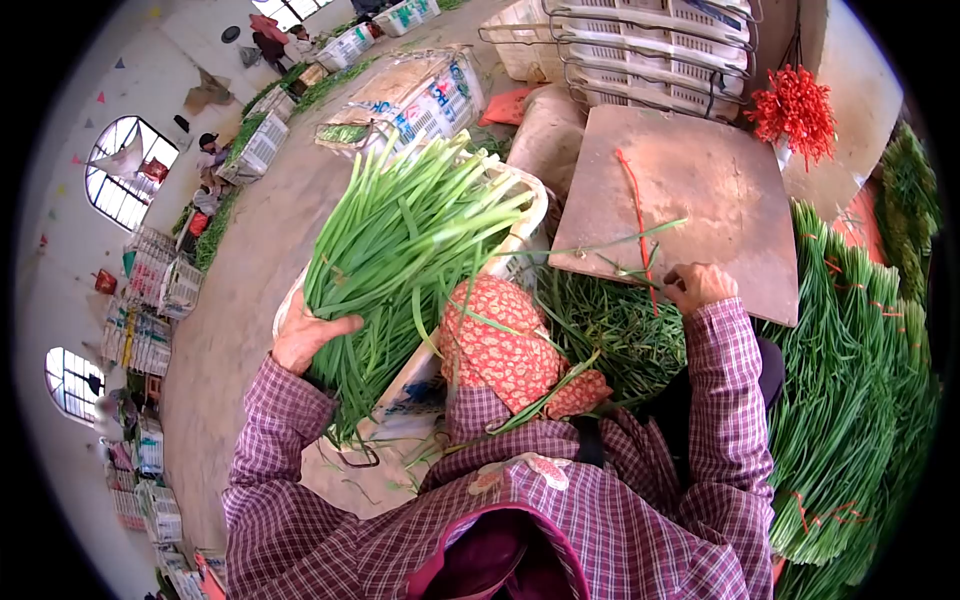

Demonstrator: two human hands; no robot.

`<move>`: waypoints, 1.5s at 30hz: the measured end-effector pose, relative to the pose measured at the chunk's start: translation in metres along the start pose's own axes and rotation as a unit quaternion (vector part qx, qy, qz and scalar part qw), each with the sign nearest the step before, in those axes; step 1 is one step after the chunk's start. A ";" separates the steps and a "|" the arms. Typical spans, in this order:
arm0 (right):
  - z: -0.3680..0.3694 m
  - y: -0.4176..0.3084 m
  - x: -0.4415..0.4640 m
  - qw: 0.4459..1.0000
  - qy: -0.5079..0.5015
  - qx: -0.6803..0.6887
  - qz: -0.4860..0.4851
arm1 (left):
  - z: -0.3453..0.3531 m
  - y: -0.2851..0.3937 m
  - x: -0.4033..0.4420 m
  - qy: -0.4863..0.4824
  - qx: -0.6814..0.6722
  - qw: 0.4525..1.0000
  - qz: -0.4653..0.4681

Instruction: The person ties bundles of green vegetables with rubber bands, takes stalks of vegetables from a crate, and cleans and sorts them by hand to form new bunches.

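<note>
My left hand [308,332] is at the near left of a big heap of green garlic chives [400,230]. Its thumb lies across the leaves, and the fingers are hidden behind them. The heap fills a white plastic crate [532,218]. By the near edge of a brown board [700,180], my right hand [700,287] has its fingers curled together; whatever is in them cannot be made out. Just left of it, a red tie [635,195] lies across the board and hangs over the edge. A loose green stalk [655,230] crosses the tie.
Tied chive bundles [840,400] are piled at the right. Loose leaves [620,330] lie below the board. Red ties [795,112] hang in a bunch behind it, beside stacked white crates [650,50]. A filled crate [425,95] stands ahead. Other people [210,155] are farther off.
</note>
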State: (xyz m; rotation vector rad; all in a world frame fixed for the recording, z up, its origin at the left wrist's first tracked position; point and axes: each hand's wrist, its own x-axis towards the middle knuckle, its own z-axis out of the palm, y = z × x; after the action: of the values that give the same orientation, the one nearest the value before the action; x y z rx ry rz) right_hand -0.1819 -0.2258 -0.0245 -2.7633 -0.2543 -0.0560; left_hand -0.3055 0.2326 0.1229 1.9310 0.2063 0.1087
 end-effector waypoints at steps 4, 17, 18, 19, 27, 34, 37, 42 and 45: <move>-0.034 -0.044 0.002 0.986 0.110 0.115 -0.057 | -0.008 -0.018 0.013 -0.054 0.103 0.992 0.046; -0.081 -0.157 0.018 0.882 0.321 0.177 -0.295 | 0.033 -0.002 0.008 -0.002 0.298 0.925 0.234; -0.080 -0.156 0.018 0.882 0.321 0.177 -0.295 | 0.033 -0.002 0.007 0.001 0.308 0.921 0.238; -0.079 -0.155 0.017 0.899 0.294 0.158 -0.283 | 0.034 -0.002 0.007 0.002 0.307 0.922 0.237; -0.073 -0.159 0.015 0.924 0.261 0.168 -0.225 | 0.044 0.005 0.004 0.026 0.321 0.913 0.251; -0.058 -0.160 0.030 0.905 0.166 0.343 -0.189 | 0.048 0.010 0.000 0.024 0.332 0.906 0.261; -0.043 -0.139 0.044 0.837 0.285 0.446 -0.142 | 0.042 0.003 0.002 0.025 0.337 0.907 0.250; -0.075 -0.061 0.033 0.911 0.393 0.126 -0.011 | 0.025 -0.020 0.008 0.064 0.325 0.916 0.226; -0.073 -0.055 0.015 0.912 0.410 -0.027 -0.007 | 0.024 -0.020 0.010 0.083 0.340 0.910 0.220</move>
State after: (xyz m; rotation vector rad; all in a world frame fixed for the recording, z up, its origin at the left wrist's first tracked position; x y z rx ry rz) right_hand -0.1775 -0.1993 0.0635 -2.5157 -0.0397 -1.1984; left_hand -0.2931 0.2195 0.0952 2.6436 -0.1073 0.5656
